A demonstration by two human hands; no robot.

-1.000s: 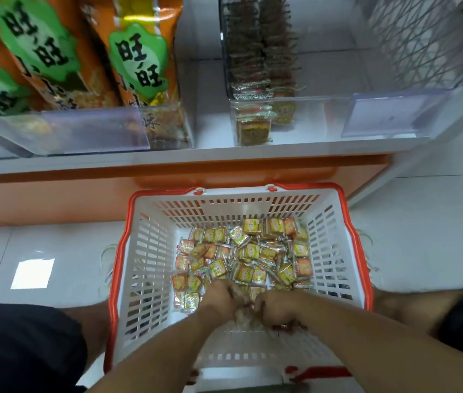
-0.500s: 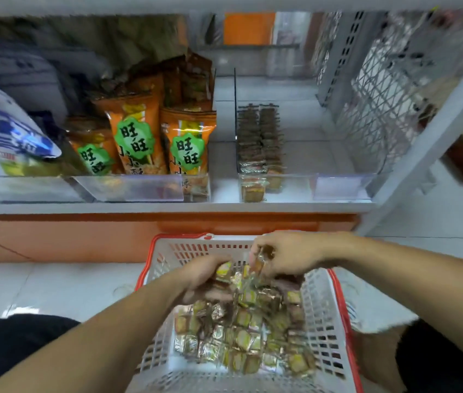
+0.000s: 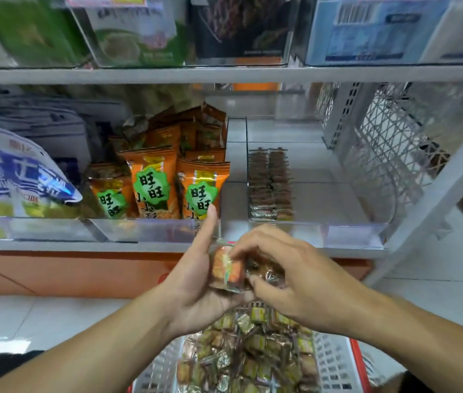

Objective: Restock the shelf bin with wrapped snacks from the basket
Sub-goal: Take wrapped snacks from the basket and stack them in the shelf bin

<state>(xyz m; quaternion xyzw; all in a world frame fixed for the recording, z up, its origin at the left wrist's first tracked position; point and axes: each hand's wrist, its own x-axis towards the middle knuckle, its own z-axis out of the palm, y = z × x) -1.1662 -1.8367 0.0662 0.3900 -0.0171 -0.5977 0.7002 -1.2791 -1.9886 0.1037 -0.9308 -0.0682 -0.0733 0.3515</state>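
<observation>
White shelf [image 3: 224,246] ahead of hands, tiled floor below. Left hand [image 3: 196,282] and right hand [image 3: 289,276] together, both gripping wrapped snacks [image 3: 227,269]; basket [image 3: 335,364] beneath them.

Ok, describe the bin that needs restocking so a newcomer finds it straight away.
Start at the lower shelf, right of the orange snack bags. The clear shelf bin sits there, holding two short rows of brown wrapped snacks along its left side. Unlike its packed neighbours, it is mostly bare.

Both hands raised together, forearms reaching in from below.
The left hand [image 3: 196,282] lies palm-up with the thumb pointing upward, cradling wrapped snacks [image 3: 226,269]; the right hand [image 3: 289,276] arches over them, fingertips pinching from above.
</observation>
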